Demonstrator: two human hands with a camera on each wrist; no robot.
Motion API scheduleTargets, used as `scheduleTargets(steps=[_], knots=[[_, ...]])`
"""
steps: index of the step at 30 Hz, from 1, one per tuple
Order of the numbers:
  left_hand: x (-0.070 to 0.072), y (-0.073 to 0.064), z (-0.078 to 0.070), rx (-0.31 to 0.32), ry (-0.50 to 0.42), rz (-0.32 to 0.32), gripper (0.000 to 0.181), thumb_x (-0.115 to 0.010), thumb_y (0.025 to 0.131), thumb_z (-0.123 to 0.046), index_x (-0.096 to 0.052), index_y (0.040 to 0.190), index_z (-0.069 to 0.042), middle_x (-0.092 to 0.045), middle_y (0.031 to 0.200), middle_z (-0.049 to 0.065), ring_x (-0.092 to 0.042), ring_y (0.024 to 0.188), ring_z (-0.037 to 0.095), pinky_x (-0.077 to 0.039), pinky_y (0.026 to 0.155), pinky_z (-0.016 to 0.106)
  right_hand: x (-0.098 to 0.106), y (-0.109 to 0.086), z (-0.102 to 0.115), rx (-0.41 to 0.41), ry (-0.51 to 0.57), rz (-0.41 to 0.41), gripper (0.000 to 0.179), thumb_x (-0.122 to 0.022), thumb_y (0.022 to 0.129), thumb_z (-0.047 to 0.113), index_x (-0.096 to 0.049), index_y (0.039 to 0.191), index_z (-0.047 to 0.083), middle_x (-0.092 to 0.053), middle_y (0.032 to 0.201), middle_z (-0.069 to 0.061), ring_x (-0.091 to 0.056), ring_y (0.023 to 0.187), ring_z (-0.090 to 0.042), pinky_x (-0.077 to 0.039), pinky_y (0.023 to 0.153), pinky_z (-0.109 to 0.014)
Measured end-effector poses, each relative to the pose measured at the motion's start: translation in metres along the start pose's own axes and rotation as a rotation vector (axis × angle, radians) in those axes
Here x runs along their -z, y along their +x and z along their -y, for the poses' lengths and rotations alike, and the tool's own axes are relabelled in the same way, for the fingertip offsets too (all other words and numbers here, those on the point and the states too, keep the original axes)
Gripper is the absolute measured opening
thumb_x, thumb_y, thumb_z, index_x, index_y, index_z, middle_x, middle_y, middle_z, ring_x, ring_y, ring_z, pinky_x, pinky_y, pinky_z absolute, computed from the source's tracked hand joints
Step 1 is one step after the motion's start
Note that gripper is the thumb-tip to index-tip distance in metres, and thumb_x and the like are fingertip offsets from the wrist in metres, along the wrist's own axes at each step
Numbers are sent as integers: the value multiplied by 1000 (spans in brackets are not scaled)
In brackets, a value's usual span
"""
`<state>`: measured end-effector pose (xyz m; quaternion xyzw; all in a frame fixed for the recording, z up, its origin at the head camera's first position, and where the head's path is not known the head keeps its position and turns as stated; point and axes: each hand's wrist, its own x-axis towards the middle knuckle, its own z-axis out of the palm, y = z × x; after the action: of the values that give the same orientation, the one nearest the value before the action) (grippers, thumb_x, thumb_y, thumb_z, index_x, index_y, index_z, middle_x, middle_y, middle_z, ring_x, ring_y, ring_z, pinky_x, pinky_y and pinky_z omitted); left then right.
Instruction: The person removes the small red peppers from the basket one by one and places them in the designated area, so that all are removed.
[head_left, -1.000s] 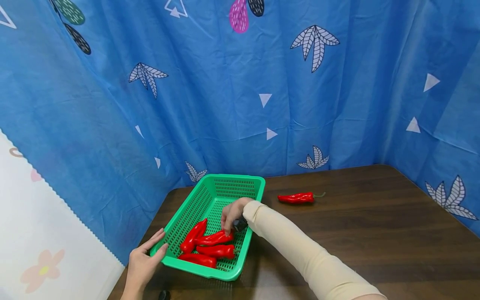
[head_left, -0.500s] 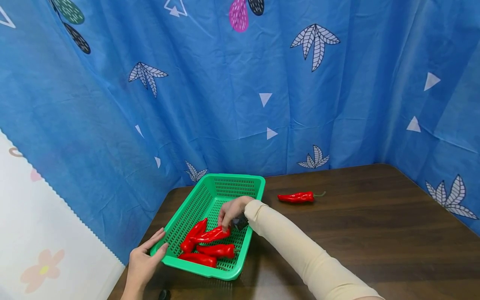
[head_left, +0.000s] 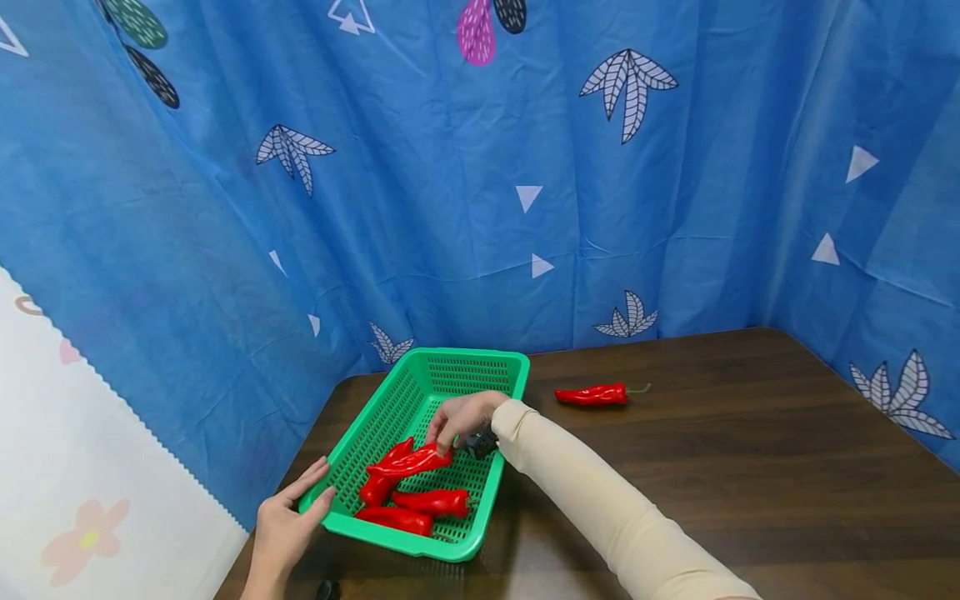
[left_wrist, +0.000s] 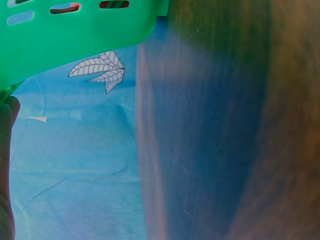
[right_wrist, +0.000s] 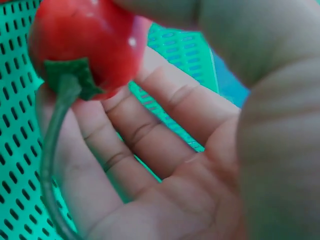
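Between the thumb and fingers of my right hand (head_left: pixel 459 417) is a red pepper (head_left: pixel 411 463), tilted with its tip lower left, inside the green basket (head_left: pixel 375 418). Its green stem (right_wrist: pixel 56 135) curves down past my palm in the right wrist view. Underneath and around it lie more red peppers: one upright pepper (head_left: pixel 375 492) that it overlaps, a middle pepper (head_left: pixel 433 502), and a front pepper (head_left: pixel 399 520). At the basket's near left corner, my left hand (head_left: pixel 285 523) grips the rim with thumb and fingers. Only a strip of that hand shows in the left wrist view.
Another red pepper (head_left: pixel 596 395) with a green stem lies on the dark wooden table (head_left: pixel 697 442), right of the basket. A blue patterned curtain (head_left: pixel 480 208) hangs behind, and white flowered fabric (head_left: pixel 105 467) is at the left. A small black object (head_left: pixel 327 590) sits at the front edge.
My right hand has lifted the pepper slightly and shifted it left, so that it now overlaps the upright one. The left hand and basket have stayed put.
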<state>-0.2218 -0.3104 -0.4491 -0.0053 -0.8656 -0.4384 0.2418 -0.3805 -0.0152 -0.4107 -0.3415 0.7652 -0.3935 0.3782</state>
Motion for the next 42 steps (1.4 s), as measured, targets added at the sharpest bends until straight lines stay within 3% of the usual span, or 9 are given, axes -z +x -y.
scheduleTargets(steps=[6,9,12,16,26,36,42], knots=[[0,1,0,-13,-4,-2,38,-80,84,-6,-73,121,-4,-65,125,-13,-54,101,-25,-51,82,6,0,-2,3,35,88,-22,22,-66,89,1,-72,111,3,-70,93,0,-56,78,-12,-50,68,-22],[0,1,0,-6,-3,-1,38,-80,84,-6,-73,122,-4,-65,127,-11,-54,100,-25,-51,81,6,-1,-2,4,57,135,-38,24,-66,90,-1,-71,113,-1,-69,93,-1,-58,78,-12,-52,72,-25],[0,1,0,5,-10,5,38,-79,85,-7,-73,122,-4,-65,128,-9,-54,100,-25,-52,80,6,-1,-2,5,74,171,-54,25,-65,90,-2,-69,115,-4,-70,94,-1,-61,81,-12,-58,88,-38],[-1,1,1,3,-25,4,38,-79,85,-5,-73,122,-3,-64,125,-15,-55,100,-24,-53,81,8,-2,-2,7,89,207,-81,25,-66,91,-3,-68,115,-5,-71,91,-2,-64,81,-13,-51,104,-53],[-1,1,1,-10,-16,-2,38,-80,84,-5,-73,121,-3,-66,128,-4,-55,100,-24,-51,81,6,-1,-2,11,123,303,-117,22,-65,90,-7,-68,113,-8,-71,89,-4,-66,79,-16,-59,92,-46],[0,0,1,-2,-23,-1,37,-79,84,-5,-73,121,-2,-64,124,-16,-55,100,-24,-52,82,6,1,-7,18,122,333,-170,25,-67,90,-5,-67,116,-6,-71,99,-4,-66,87,-18,-55,98,-52],[1,1,1,1,-13,3,37,-80,85,-7,-73,121,-3,-65,127,-9,-54,100,-25,-50,81,3,2,-11,22,145,357,-209,27,-67,90,-5,-67,117,-6,-71,102,-7,-67,89,-18,-45,105,-61]])
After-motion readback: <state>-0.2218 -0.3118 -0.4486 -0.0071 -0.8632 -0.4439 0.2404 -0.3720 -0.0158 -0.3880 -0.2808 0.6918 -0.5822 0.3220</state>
